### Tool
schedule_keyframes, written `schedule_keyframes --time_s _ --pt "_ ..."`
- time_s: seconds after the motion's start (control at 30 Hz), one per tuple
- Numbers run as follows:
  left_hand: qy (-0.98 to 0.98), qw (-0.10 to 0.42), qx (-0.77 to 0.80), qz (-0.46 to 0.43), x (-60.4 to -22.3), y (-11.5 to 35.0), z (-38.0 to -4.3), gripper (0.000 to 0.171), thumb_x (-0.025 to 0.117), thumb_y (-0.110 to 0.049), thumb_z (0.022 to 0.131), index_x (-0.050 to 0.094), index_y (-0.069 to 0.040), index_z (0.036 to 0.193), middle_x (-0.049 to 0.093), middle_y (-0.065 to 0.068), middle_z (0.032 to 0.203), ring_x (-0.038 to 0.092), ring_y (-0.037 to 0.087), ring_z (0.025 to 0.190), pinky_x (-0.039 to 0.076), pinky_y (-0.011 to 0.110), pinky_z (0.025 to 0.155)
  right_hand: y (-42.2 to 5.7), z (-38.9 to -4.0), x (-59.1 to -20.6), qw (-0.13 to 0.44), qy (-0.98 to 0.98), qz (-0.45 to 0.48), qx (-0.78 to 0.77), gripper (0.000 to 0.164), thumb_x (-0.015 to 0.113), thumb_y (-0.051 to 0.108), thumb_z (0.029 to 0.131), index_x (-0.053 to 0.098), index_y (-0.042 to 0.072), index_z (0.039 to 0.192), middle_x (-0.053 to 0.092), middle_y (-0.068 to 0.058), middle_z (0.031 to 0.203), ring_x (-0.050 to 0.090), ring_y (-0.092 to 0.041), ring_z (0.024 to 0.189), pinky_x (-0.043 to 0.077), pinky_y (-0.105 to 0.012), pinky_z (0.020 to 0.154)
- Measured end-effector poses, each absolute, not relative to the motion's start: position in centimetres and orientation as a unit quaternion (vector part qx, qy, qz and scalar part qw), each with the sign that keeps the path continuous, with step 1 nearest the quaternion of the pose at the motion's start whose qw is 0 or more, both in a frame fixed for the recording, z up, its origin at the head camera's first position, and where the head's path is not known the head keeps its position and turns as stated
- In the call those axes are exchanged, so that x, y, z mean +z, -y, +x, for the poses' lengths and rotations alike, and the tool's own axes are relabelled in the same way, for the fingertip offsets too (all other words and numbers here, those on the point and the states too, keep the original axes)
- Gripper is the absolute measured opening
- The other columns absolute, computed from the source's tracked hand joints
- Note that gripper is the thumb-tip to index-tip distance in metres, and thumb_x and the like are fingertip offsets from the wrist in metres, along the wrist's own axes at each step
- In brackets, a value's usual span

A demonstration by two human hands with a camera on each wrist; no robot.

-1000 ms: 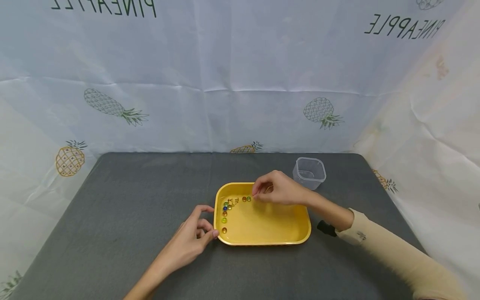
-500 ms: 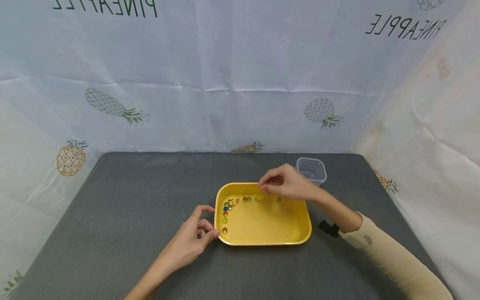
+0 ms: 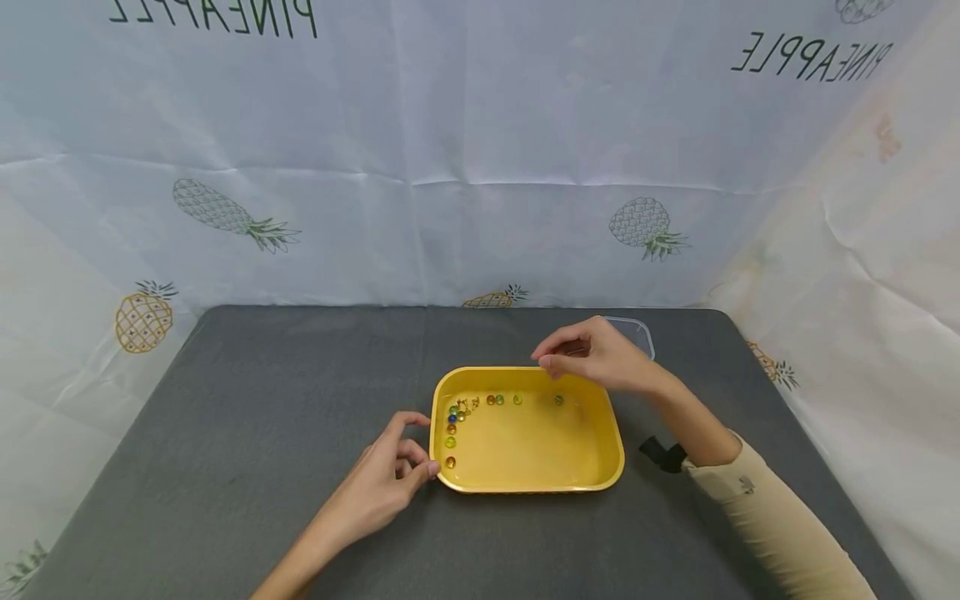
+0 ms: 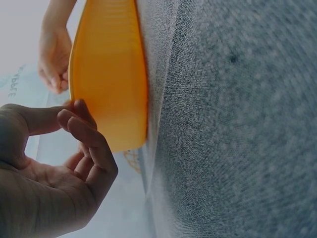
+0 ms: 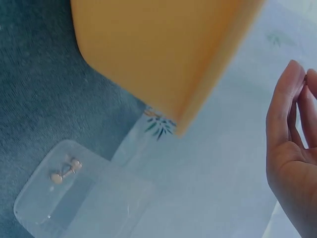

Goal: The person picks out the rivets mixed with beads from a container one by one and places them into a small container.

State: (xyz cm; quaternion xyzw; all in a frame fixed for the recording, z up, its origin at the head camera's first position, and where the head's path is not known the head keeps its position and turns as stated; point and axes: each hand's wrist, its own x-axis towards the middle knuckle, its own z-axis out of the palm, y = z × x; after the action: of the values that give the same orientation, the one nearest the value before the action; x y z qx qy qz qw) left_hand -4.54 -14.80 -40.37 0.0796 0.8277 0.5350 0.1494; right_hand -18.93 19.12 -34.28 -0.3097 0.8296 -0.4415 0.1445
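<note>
Lying inside the yellow tray [image 3: 532,450] from 8 round past 1 o'clock, the beads [image 3: 452,430] look glassy: probably hard, light and slippery, best pinched across the middle.
They shine amber, green and blue; gold bits [image 3: 462,405] cluster at 10 o'clock. The left hand [image 3: 386,475] grips the seemingly stiff tray's rim between 8 and 9. Above the 1 o'clock rim, the right hand [image 3: 600,358] pinches something too small to name. At 2 o'clock beyond stands a clear tub [image 3: 637,335], a gold piece [image 5: 67,171] within.
</note>
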Motion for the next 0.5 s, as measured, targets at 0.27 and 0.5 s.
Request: schedule_keyframes --time_s 0.27,0.5 --pt "-0.829 0.151 0.533 0.073 -40.3 14.7 -4.5 0.055 0.074 -0.011 0.104 0.044 -0.004 0.149 0.074 0.008 0.092 0.056 0.009 0.061 0.044 0.024 0.059 -21.0 -19.3 -33.5 0.119 -0.839 -0.283 -0.450 0.016 0.075 0.010 0.103 0.081 0.005 0.117 0.081 -0.015 0.106 0.079 -0.032 0.088 0.066 -0.040 0.083" --pt "-0.833 0.148 0.528 0.071 -40.2 14.6 -4.5 0.055 0.074 -0.011 0.103 0.045 -0.005 0.148 0.074 0.008 0.092 0.056 0.008 0.061 0.044 0.024 0.059 -22.2 -19.7 -33.3 0.107 -0.861 -0.236 -0.438 0.019 0.075 0.017 0.104 0.081 0.007 0.119 0.081 -0.010 0.106 0.079 -0.021 0.089 0.063 -0.030 0.082"
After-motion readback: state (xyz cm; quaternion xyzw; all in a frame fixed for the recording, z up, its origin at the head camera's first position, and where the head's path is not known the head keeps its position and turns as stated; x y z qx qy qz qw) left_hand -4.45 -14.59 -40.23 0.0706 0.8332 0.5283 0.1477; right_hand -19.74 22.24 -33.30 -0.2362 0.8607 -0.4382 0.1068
